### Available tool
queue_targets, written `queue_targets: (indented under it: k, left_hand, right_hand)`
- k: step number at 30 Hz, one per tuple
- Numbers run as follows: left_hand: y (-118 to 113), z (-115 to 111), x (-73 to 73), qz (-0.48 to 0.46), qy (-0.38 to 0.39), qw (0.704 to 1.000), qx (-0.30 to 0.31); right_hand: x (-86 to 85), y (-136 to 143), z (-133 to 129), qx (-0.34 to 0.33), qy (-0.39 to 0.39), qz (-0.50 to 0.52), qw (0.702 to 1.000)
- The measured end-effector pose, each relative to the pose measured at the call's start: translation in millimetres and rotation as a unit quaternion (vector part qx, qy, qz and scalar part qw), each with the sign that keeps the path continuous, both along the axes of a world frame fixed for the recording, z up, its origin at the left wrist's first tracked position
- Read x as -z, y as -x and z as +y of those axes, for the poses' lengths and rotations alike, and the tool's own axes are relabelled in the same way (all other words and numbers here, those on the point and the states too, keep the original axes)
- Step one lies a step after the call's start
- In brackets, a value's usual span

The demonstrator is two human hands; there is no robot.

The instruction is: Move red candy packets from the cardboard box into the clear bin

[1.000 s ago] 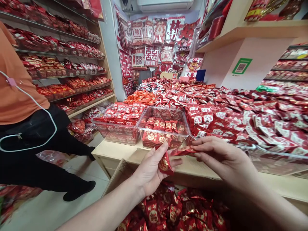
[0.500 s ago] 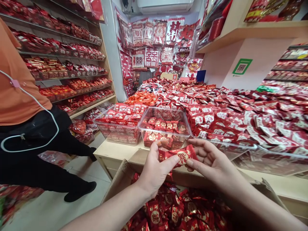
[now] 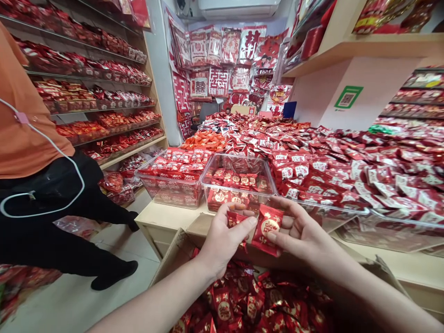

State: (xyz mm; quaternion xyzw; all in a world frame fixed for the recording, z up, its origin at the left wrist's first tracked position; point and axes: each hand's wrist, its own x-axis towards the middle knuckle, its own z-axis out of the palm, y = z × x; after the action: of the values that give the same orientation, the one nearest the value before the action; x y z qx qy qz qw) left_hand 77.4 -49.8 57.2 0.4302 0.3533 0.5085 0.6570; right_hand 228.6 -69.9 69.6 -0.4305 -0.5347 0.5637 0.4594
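Between the thumb and fingers of my right hand (image 3: 294, 231) is a red wrapped candy (image 3: 268, 227) with a gold round emblem, held nearly upright. My left hand (image 3: 225, 240) is closed around other red wrapped candies (image 3: 236, 219), partly hidden by the thumb and palm; how many I cannot tell. Both hands are above an open cardboard box (image 3: 180, 252) that holds a heap of the same red candies (image 3: 253, 300). Just beyond the hands stands a clear plastic bin (image 3: 239, 188) with rows of matching candies inside.
A second clear bin (image 3: 169, 180) of red packets stands left on the wooden counter (image 3: 163, 219). Heaped packets (image 3: 347, 171) fill bins to the right. At left a person in an orange top (image 3: 31, 115) stands by stocked shelves (image 3: 97, 78). A white cable (image 3: 74, 166) hangs at their side.
The candy at my right fingers has turned from lying sideways to nearly upright and come away from my left thumb. My left hand keeps its other candies.
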Motion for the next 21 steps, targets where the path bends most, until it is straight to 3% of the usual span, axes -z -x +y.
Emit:
queue_targets:
  k: [4,9,15,18,21]
  left_hand:
    - [-0.2,1.0,-1.2,-0.019,-0.004,0.999,0.036]
    - [-0.7,2.9,0.9,-0.019,0.039,0.999,-0.015]
    - [-1.6,2.5,-2.1,-0.064,0.103,0.992,-0.016]
    - [-1.7,2.6,-2.4,-0.068,0.114,0.991,-0.021]
    - [-0.1,7.5,-1.6,-0.042,0.081,0.995,-0.032]
  right_hand:
    - [6.8,0.8,-2.5,-0.013,-0.018,-0.040,0.999]
    - [12.9,3.6,-0.7,0.004,0.008,-0.044,0.999]
    - [14.3,9.0,-2.9,0.090,0.018,0.040,0.995]
    - [2.0,6.4,0.7,0.104,0.012,0.018,0.994]
    - [-30.9,0.4,28.4,0.172,-0.115,-0.132,0.969]
